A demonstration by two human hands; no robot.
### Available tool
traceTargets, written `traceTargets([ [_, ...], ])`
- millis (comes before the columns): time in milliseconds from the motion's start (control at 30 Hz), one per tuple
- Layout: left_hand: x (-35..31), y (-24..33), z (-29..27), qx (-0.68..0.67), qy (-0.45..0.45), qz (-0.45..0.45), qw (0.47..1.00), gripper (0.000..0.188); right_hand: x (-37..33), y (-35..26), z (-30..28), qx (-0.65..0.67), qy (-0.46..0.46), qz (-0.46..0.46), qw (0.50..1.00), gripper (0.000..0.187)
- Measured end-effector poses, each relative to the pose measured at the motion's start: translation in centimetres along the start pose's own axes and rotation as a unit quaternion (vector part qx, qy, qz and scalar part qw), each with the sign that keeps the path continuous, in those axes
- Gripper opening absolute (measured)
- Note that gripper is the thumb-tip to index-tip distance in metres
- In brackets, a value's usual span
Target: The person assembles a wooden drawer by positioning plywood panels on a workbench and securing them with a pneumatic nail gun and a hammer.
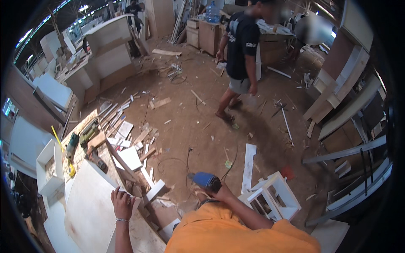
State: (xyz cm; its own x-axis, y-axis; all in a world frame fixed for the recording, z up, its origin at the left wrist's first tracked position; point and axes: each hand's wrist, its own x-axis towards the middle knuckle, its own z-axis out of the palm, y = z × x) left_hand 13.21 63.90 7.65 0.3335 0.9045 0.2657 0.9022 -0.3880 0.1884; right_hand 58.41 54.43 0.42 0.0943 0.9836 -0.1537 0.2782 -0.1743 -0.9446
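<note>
In the head view, your left hand (122,203) lies on the edge of a pale plywood panel (90,206) that sits on the workbench at your lower left. The fingers are curled over the panel's edge and press on it, so the hand is partly closed on the board. You wear a thin bracelet on this wrist.

Your right hand (220,192) is closed around a blue power tool (205,180), holding it low in front of you, above the dirt floor (190,122). A dark cable runs from the tool across the floor. Just beside this hand, to your right, a small white wooden frame (274,198) stands on the ground, and a white plank (248,166) lies near it.

On the bench, beyond the panel, a green power tool (87,134) and a yellow-handled tool (63,154) rest well apart from your hands. Many offcuts lie between the bench and the floor.

Further away, another person (240,55) in a dark shirt walks over the floor.
</note>
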Motion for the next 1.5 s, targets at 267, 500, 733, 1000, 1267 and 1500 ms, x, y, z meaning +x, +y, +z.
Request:
traceTargets([
  [267,-4.7,2.7,-1.5,-0.039,-0.001,-0.023,0.999,0.015,1.8,-6.8,-1.3,0.019,-0.004,-0.009,1.0,0.056],
  [500,-6.1,2.0,-1.2,-0.028,0.011,-0.041,0.999,0.016,12.2,-28.4,-0.7,-0.385,-0.012,-0.318,0.866,0.039],
  [733,-4.9,4.3,-2.9,-0.111,0.017,-0.089,0.99,0.018,3.0,-47.8,24.7,-0.279,-0.155,-0.662,0.678,0.032],
  [1000,-7.0,0.6,-0.3,-0.088,-0.003,-0.056,0.995,0.017,-4.4,-50.7,31.3,-0.222,-0.202,-0.732,0.611,0.026],
  [1267,-5.4,1.7,-0.9,-0.047,-0.002,-0.015,0.999,0.016,-1.0,-42.1,15.6,0.007,-0.064,-0.59,0.805,0.037],
  [1500,-4.5,1.9,-2.0,-0.091,-0.007,-0.051,0.995,0.013,3.7,-28.1,8.6,-0.009,0.044,-0.38,0.924,0.023],
])
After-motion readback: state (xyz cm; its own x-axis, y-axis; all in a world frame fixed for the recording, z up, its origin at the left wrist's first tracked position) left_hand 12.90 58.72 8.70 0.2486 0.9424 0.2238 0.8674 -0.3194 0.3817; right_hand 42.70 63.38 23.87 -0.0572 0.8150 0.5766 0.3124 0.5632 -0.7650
